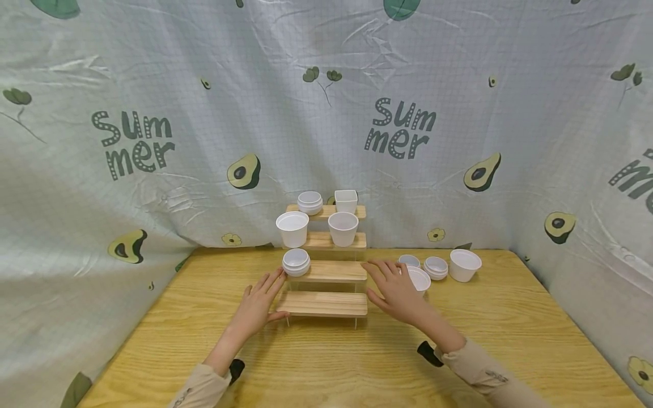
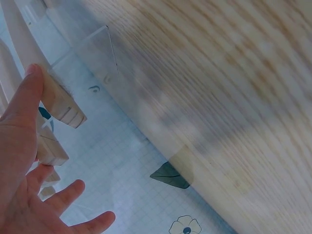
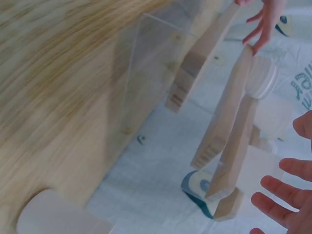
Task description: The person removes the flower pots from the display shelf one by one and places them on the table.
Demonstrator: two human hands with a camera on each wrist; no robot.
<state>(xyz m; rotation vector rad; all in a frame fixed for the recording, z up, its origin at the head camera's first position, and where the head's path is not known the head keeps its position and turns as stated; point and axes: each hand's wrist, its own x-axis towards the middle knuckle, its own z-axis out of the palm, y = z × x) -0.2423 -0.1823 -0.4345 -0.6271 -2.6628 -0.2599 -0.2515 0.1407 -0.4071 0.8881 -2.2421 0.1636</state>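
Rack (image 1: 322, 304) between left hand (image 1: 257, 307) and right hand (image 1: 399, 290)

Left hand (image 1: 257, 305): fingers extended, thumb spread inward; right hand (image 1: 400, 292): fingers extended, thumb apart; both forearms (image 1: 222, 350) angled inward.

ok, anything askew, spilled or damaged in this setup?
Nothing spilled or plainly damaged; the white containers on the tiered stand look upright. Mildly uneven: the second tier from the bottom carries one pot at its left end, none at the right, unlike the two tiers above, which hold pairs.
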